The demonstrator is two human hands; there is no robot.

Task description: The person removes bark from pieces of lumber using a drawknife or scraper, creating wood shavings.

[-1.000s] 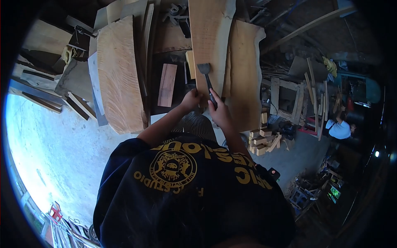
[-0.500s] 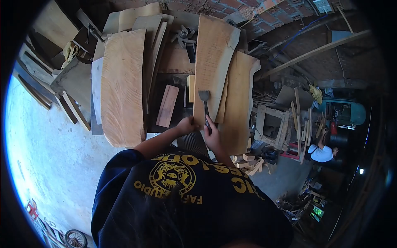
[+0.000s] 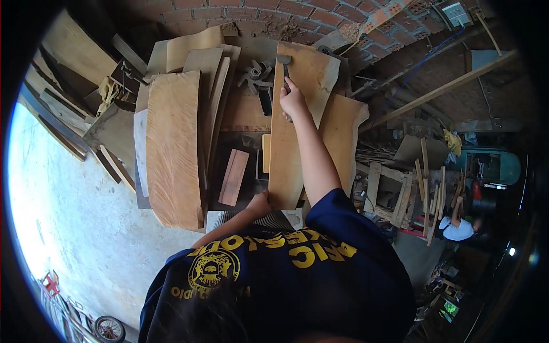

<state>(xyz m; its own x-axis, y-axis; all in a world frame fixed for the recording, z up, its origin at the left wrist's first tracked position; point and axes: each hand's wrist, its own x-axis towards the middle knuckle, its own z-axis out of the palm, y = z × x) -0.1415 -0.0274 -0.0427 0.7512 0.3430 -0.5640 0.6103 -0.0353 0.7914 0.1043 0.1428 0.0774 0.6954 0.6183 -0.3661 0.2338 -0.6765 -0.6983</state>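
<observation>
A long wooden slab (image 3: 286, 166) with one wavy edge lies lengthwise ahead of me, on top of another slab (image 3: 342, 137). My right hand (image 3: 293, 103) is stretched out over its far half, closed round the dark handle of a scraper (image 3: 284, 59). The scraper's flat blade is at the slab's far end, over its surface. At the near left corner of the same slab my left hand (image 3: 260, 203) is closed on its edge. Part of the left fingers is hidden.
A wide figured slab (image 3: 174, 148) and stacked boards stand to the left. Between the slabs are a short reddish wood block (image 3: 234, 177) and a metal star-shaped part (image 3: 255, 75). A brick wall (image 3: 251, 14) rises behind. A person in white (image 3: 457, 228) is far right.
My right hand has pushed forward with the scraper, from the slab's near half to its far end. The left hand stays at the near corner. The view has tilted up slightly.
</observation>
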